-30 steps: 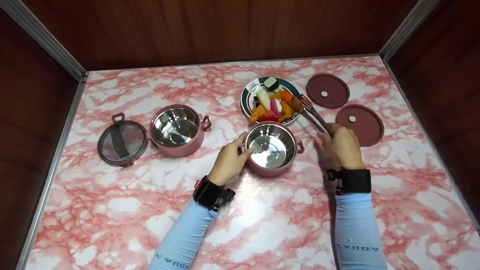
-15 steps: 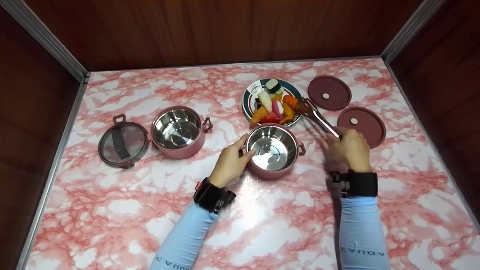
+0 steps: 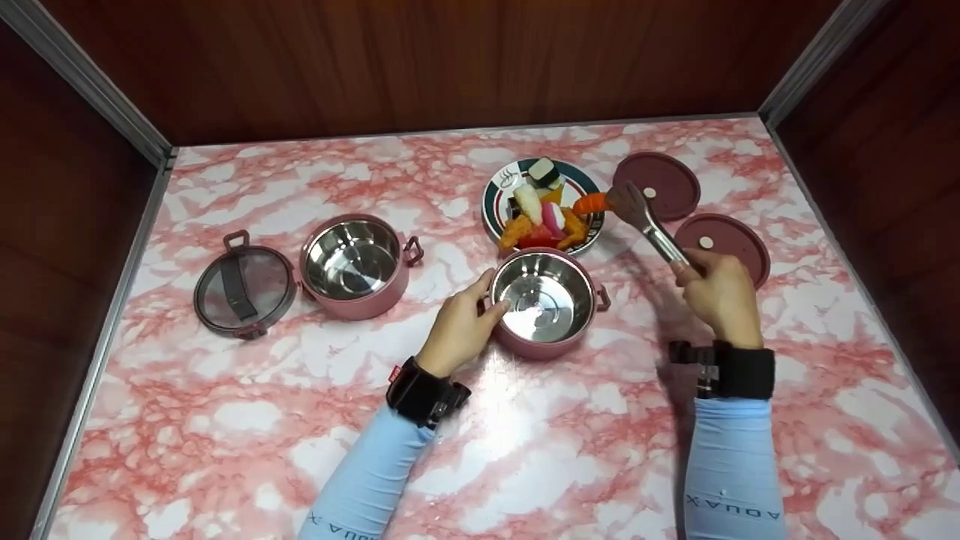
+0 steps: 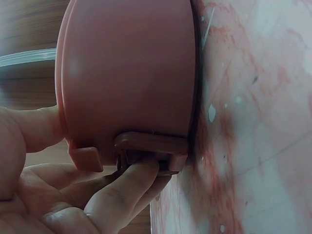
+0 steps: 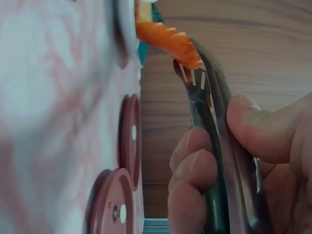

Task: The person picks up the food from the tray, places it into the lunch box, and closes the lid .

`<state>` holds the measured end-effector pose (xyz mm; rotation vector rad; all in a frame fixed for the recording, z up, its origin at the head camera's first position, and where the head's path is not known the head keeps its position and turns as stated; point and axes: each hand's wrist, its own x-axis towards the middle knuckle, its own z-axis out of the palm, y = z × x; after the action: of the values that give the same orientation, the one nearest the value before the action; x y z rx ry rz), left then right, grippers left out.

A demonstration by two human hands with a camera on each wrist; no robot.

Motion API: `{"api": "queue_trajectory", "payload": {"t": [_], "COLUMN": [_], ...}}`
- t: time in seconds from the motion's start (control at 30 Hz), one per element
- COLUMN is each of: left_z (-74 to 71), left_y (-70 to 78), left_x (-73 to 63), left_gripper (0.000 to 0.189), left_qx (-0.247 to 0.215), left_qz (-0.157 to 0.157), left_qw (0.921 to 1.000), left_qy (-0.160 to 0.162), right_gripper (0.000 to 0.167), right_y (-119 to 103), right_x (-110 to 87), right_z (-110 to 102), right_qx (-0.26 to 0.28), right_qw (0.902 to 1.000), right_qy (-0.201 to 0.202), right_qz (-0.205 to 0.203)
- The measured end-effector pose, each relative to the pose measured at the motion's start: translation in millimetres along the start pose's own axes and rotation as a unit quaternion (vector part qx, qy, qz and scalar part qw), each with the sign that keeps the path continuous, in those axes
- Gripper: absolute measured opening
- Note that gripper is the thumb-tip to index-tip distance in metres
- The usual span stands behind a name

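My right hand (image 3: 720, 289) grips metal tongs (image 3: 660, 238), thumb on one arm and fingers on the other. Between the tips of the tongs is an orange shrimp-like piece of food (image 5: 170, 43), raised at the right rim of the plate (image 3: 492, 196). My left hand (image 3: 461, 326) holds a pink pot (image 3: 541, 346) by its left side. Its thumb lies at the rim and its fingers hook through the side handle (image 4: 151, 142). Bare steel shows inside this pot, which stands just in front of the plate.
On the plate lie several food pieces, among them a sushi roll (image 3: 544, 172) and fried pieces (image 3: 516, 229). Two dark red lids (image 3: 656, 171) lie at right. A second pink pot (image 3: 358, 304) and a see-through lid (image 3: 264, 279) stand at left. Wooden walls (image 3: 450, 67) surround the table.
My right hand has drawn back to the right and up with the tongs, lifting the orange piece off the food pile. My left hand and the pot stay put.
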<state>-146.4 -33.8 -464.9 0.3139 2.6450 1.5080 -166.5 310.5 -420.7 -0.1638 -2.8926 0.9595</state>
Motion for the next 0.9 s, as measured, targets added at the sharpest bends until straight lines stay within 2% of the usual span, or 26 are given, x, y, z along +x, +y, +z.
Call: {"api": "queue_trajectory", "payload": {"t": [0.17, 0.3, 0.47, 0.67, 0.77, 0.9], "left_z": [0.2, -0.3, -1.7, -2.1, -1.7, -1.1], "left_y": [0.0, -0.1, 0.5, 0.0, -0.9, -1.8], "left_x": [1.0, 0.7, 0.0, -0.2, 0.0, 0.5], "left_gripper": [0.062, 0.063, 0.063, 0.063, 0.061, 0.052], "left_qx": [0.001, 0.002, 0.002, 0.007, 0.01, 0.02], "left_qz": [-0.003, -0.007, -0.006, -0.006, -0.002, 0.014], "left_qw": [1.0, 1.0, 0.9999, 0.9999, 0.9999, 0.9997], "left_qy": [-0.003, -0.007, -0.008, -0.009, -0.012, -0.007], "right_gripper": [0.042, 0.039, 0.032, 0.031, 0.03, 0.023], "right_y": [-3.6, -11.5, -19.3, -19.6, -17.6, -16.0], "right_x": [-3.1, -9.5, -18.7, -25.3, -27.1, -27.4], "right_z": [-7.0, -14.0, -27.4, -39.4, -41.0, -39.5], "right_qx": [0.041, 0.095, 0.148, 0.14, 0.11, 0.076], "right_qw": [0.999, 0.9953, 0.9876, 0.982, 0.9817, 0.9755], "right_qy": [-0.017, -0.007, -0.003, -0.066, -0.105, -0.155], "right_qz": [-0.004, -0.015, -0.053, -0.107, -0.115, -0.137]}}
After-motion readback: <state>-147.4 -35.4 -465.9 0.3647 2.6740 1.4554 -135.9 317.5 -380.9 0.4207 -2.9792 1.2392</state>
